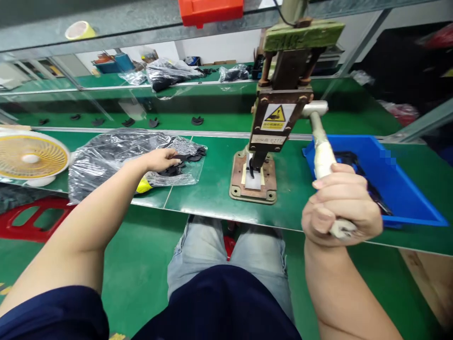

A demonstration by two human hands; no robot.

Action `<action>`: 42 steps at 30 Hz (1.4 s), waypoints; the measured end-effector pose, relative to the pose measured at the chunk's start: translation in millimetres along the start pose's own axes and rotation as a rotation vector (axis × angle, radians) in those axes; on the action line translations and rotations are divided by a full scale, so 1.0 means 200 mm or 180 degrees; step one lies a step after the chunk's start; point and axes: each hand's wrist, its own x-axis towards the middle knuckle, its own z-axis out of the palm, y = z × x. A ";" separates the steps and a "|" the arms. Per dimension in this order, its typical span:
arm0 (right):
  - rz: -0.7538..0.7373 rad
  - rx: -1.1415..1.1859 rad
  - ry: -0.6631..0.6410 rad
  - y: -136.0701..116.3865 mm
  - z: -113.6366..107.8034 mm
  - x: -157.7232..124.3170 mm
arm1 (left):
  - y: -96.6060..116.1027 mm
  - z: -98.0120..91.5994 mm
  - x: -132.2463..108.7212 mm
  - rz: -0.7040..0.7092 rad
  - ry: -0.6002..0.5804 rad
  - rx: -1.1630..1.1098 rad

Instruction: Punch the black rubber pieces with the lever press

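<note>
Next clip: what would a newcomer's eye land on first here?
The brown and green hand press with its yellow warning label stands mid-bench, and the right hand grips its white-wrapped lever handle. To the left, the left hand rests on small black flat pieces spilling from a clear plastic bag. A blue plastic bin sits at the right.

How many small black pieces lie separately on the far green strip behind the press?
6 that I can tell: black pieces spaced along the far green strip, from the left end toward the press. More may be hidden behind the press.
</note>
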 end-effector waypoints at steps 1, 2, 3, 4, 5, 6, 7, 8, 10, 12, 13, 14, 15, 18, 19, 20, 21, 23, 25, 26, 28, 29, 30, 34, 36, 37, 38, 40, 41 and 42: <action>0.0016 0.0004 -0.0013 -0.01 0.00 0.00 | 0.06 0.05 -0.01 -0.0006 0.0124 -0.0545; 0.0029 -0.0005 -0.0021 -0.01 0.00 0.00 | 0.13 0.10 -0.01 -0.0011 0.0195 -0.1147; 0.0044 -0.0025 -0.0042 -0.02 0.00 0.00 | 0.22 0.17 -0.02 0.0020 0.0175 -0.1822; 0.0052 -0.0041 -0.0061 -0.03 0.00 0.00 | 0.32 0.24 -0.03 0.0040 0.0093 -0.2432; 0.0049 -0.0053 -0.0091 -0.03 0.00 0.00 | 0.42 0.30 -0.03 0.0043 -0.0056 -0.2868; 0.0036 -0.0058 -0.0121 -0.03 0.00 0.00 | 0.52 0.37 -0.03 0.0062 -0.0183 -0.3177; 0.0020 -0.0063 -0.0155 -0.03 0.00 0.01 | 0.61 0.42 -0.02 0.0079 -0.0274 -0.3387; 0.0006 -0.0071 -0.0182 -0.04 -0.01 0.01 | 0.70 0.47 -0.01 0.0083 -0.0363 -0.3504; -0.0017 -0.0096 -0.0211 -0.04 -0.01 0.01 | 0.84 0.54 0.02 0.0114 -0.0453 -0.3638; -0.0026 -0.0107 -0.0222 -0.04 -0.01 0.02 | 0.93 0.58 0.07 0.0142 -0.0480 -0.3646; -0.0036 -0.0104 -0.0218 -0.04 -0.01 0.02 | 0.95 0.59 0.09 0.0157 -0.0470 -0.3614; -0.0047 -0.0094 -0.0203 -0.04 -0.01 0.01 | 0.97 0.60 0.11 0.0170 -0.0451 -0.3559; -0.0042 -0.0083 -0.0180 -0.03 0.00 0.01 | 0.98 0.61 0.14 0.0190 -0.0424 -0.3494; -0.0021 -0.0062 -0.0089 -0.03 0.01 0.01 | 0.99 0.63 0.19 0.0291 -0.0403 -0.3300; -0.0013 -0.0058 -0.0062 -0.03 0.01 0.01 | 0.99 0.64 0.21 0.0325 -0.0415 -0.3252; -0.0010 -0.0055 -0.0049 -0.02 0.01 0.01 | 0.98 0.64 0.22 0.0354 -0.0432 -0.3220; -0.0017 -0.0054 -0.0033 -0.03 0.01 0.01 | 0.98 0.65 0.22 0.0376 -0.0445 -0.3211; 0.0003 -0.0058 -0.0004 -0.03 0.02 0.01 | 0.98 0.64 0.23 0.0387 -0.0479 -0.3245; 0.0029 -0.0065 0.0069 -0.03 0.03 0.01 | 0.98 0.63 0.24 0.0365 -0.0569 -0.3302; 0.0020 -0.0063 0.0134 -0.02 0.03 0.01 | 0.98 0.63 0.24 0.0337 -0.0642 -0.3310; -0.0038 -0.0062 0.0272 -0.01 0.05 0.00 | 0.98 0.61 0.24 0.0244 -0.0792 -0.3287; -0.0077 -0.0057 0.0332 0.00 0.05 0.00 | 0.98 0.60 0.25 0.0184 -0.0852 -0.3264; -0.0102 -0.0053 0.0362 0.00 0.06 0.00 | 0.99 0.59 0.25 0.0115 -0.0895 -0.3237; -0.0129 -0.0071 0.0422 0.01 0.08 0.00 | 1.01 0.57 0.27 -0.0121 -0.1062 -0.3142; -0.0157 -0.0086 0.0419 0.00 0.08 -0.01 | 1.02 0.55 0.27 -0.0262 -0.1177 -0.3107; -0.0143 -0.0109 0.0371 0.00 0.07 -0.01 | 1.03 0.55 0.27 -0.0344 -0.1240 -0.3111; -0.0083 -0.0155 0.0259 -0.01 0.05 0.00 | 1.04 0.54 0.26 -0.0425 -0.1306 -0.3128; 0.0199 -0.0279 -0.0069 0.01 0.00 0.01 | 1.04 0.54 0.25 -0.0536 -0.1417 -0.3187; 0.0392 -0.0334 -0.0261 0.02 -0.03 0.02 | 1.04 0.54 0.25 -0.0560 -0.1448 -0.3215; 0.0589 -0.0367 -0.0435 0.03 -0.06 0.04 | 1.04 0.54 0.25 -0.0567 -0.1456 -0.3236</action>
